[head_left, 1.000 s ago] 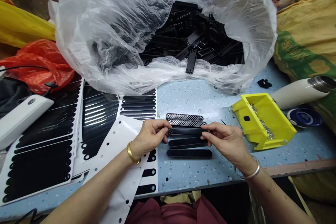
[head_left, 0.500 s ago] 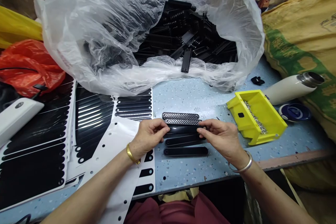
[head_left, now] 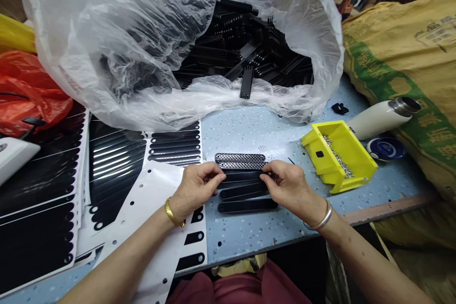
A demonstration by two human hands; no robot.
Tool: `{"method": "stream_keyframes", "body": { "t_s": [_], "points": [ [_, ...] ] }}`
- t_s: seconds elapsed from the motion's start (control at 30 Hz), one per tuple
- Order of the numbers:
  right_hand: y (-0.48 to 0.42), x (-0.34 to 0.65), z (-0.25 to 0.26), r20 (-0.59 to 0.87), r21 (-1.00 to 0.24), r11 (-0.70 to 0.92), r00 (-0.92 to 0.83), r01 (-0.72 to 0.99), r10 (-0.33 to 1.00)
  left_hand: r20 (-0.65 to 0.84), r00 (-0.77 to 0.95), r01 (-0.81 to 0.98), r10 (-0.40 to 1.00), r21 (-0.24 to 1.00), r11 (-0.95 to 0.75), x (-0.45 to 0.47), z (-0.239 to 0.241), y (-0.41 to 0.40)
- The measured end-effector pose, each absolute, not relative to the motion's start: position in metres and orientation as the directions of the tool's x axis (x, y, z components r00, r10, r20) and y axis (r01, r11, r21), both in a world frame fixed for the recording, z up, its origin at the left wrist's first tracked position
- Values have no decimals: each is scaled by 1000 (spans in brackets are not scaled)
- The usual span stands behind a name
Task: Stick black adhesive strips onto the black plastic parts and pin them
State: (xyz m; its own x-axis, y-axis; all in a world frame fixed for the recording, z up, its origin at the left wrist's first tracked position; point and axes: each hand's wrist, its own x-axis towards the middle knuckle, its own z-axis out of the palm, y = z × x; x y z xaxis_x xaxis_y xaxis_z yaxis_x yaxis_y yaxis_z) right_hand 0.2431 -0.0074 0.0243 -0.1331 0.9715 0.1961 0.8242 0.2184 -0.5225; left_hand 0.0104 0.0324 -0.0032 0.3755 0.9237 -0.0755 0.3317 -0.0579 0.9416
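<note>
My left hand [head_left: 203, 185] pinches the left end of a thin black strip [head_left: 242, 177] between thumb and fingertips. Its right end is in the pinch of my right hand [head_left: 281, 180]. The strip lies level between both hands, low over the table; whether it touches the part beneath I cannot tell. Just beyond it are two black bars with a lattice pattern [head_left: 240, 157]. Closer to me, a smooth black bar [head_left: 244, 191] lies slightly slanted, with another smooth black bar [head_left: 247, 206] in front of it.
A clear plastic bag [head_left: 142, 104] full of black plastic parts [head_left: 245, 47] fills the back. Sheets of black strips [head_left: 35, 199] and white backing paper [head_left: 142, 228] cover the left. On the right are a yellow bin [head_left: 329, 152] of small metal pieces, a white flask [head_left: 374, 121] and a yellow sack [head_left: 409, 57].
The view has shifted slightly, so most things sit further left. Both hands keep hold of the black strip, which now looks less shiny and lies flatter over the row of bars.
</note>
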Motion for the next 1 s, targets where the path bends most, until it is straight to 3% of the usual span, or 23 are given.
{"method": "stream_keyframes", "body": {
  "t_s": [0.27,0.6,1.0],
  "points": [
    [-3,241,33,125,-430,254,-221,866,967,-59,372,322,926,944,-70,11,-3,32],
    [-4,245,28,133,-532,181,-130,827,983,-67,378,337,923,939,-70,10,-5,33],
    [1,240,40,-12,-361,191,-209,913,978,-69,387,347,919,935,-76,10,-4,34]
  ]
}}
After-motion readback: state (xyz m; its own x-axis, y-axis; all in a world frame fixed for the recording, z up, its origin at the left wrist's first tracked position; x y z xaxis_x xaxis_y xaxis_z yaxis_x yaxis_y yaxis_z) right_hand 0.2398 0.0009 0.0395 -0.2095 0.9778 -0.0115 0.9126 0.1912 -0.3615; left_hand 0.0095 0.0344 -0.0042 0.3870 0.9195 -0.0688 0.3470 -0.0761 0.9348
